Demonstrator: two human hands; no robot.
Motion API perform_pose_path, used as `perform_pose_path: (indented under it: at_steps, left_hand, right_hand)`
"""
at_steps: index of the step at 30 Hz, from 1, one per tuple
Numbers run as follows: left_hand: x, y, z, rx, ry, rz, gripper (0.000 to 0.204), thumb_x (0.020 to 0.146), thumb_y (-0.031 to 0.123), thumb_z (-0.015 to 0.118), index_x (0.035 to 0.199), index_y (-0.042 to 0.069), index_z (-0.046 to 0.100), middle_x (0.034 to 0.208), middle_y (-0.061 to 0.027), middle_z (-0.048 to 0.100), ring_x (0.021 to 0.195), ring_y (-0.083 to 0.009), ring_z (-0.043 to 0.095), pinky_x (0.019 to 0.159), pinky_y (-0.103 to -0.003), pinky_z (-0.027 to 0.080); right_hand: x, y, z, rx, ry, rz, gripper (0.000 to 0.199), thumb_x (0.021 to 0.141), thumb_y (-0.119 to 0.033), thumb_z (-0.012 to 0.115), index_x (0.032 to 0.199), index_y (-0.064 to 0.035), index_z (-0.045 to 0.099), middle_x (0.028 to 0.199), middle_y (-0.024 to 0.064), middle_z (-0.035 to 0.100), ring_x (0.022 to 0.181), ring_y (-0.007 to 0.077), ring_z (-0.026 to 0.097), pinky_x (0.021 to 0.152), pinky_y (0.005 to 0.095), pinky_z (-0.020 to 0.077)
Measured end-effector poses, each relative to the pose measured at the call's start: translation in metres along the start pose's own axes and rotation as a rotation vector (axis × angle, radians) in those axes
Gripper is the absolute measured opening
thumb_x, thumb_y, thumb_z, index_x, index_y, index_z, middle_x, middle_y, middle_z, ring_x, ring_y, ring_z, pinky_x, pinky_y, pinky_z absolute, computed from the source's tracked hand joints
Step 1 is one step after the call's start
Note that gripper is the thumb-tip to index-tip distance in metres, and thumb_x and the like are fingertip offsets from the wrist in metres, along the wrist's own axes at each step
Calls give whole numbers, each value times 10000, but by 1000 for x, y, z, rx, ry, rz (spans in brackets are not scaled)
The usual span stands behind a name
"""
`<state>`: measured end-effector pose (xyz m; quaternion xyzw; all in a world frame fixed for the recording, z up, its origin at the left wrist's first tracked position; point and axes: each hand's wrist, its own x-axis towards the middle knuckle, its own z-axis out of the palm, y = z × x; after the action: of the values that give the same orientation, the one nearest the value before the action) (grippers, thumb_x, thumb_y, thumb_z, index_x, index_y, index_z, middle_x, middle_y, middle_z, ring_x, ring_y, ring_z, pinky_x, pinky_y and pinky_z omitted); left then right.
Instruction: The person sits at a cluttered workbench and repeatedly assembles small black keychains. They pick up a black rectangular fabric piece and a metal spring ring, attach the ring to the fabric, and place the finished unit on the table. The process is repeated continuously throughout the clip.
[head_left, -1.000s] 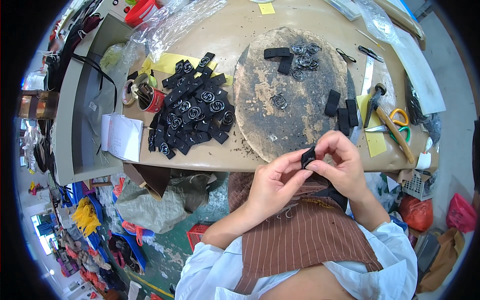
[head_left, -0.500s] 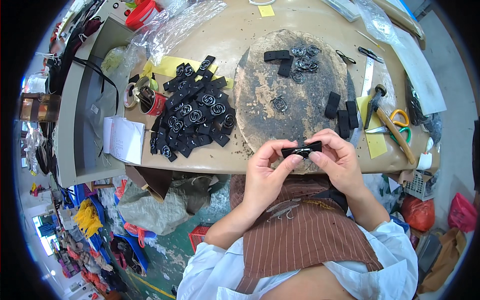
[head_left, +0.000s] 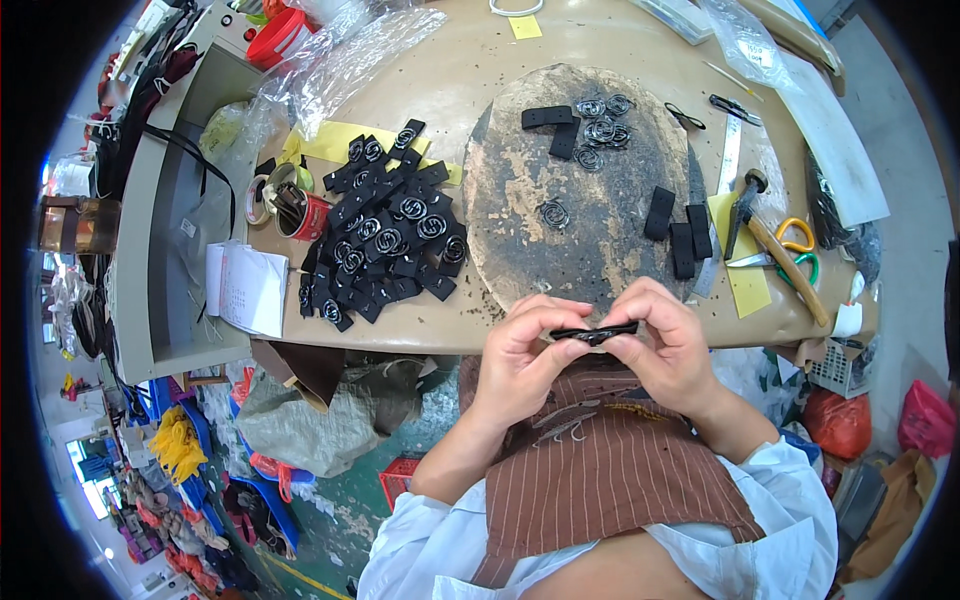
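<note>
Both my hands meet at the table's front edge, pinching a short black strap piece (head_left: 594,334) with a metal buckle on it. My left hand (head_left: 528,352) grips its left end between thumb and fingers. On the other end, my right hand (head_left: 660,345) is closed the same way. The piece is seen nearly edge-on, so the buckle shows little. Beyond my hands lies a worn round board (head_left: 525,200). On it are a loose wire-like metal buckle (head_left: 554,213), several more buckles (head_left: 604,130) and black strap pieces (head_left: 660,213).
Left of the board is a heap of black straps with buckles (head_left: 385,235), beside a red can (head_left: 312,218) and a notepad (head_left: 250,288). At the right lie a hammer (head_left: 780,250), scissors (head_left: 790,255), a metal ruler (head_left: 729,160) and yellow paper (head_left: 738,270).
My hands have drawn slightly nearer my body and tilted the strap piece, so its buckle face shows less. The loose buckles and straps on the board stay put.
</note>
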<state>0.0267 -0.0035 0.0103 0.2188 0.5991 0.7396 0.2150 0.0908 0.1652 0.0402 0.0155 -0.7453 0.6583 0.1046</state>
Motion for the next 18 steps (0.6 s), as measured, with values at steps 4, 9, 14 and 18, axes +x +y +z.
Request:
perform_pose_path:
  at_steps: [4,9,14,18]
  left_hand:
    - [-8,0,-9,399,47,210,165,719,88,724,864,63,648,883,-66,643,921,-208,597,882,-341,323]
    - [-12,5,7,-292,161,-31,251,778,10,683,1013,-7,597,1009,-90,611,1006,-173,560,907,-297,429]
    - [-11,-8,4,-498,166,-95,202,797,15,667,986,22,598,1035,-91,584,1036,-199,548,936,-334,411]
    - [2,-11,-15,-98,224,142,148,788,-37,626,916,27,590,970,-74,580,1032,-217,547,929,-340,400]
  right_hand:
    - [6,6,3,41,-76,-31,193,778,-11,646,950,-16,560,943,105,551,880,199,549,799,310,432]
    - [2,2,11,20,-69,-128,140,795,19,616,907,-22,545,914,99,563,837,219,578,768,298,447]
    - [3,12,18,206,-16,2,157,802,30,612,940,-6,545,919,108,573,831,216,594,767,283,458]
    - [30,20,19,206,-61,130,244,794,-21,632,1024,8,559,958,125,585,864,221,600,789,301,472]
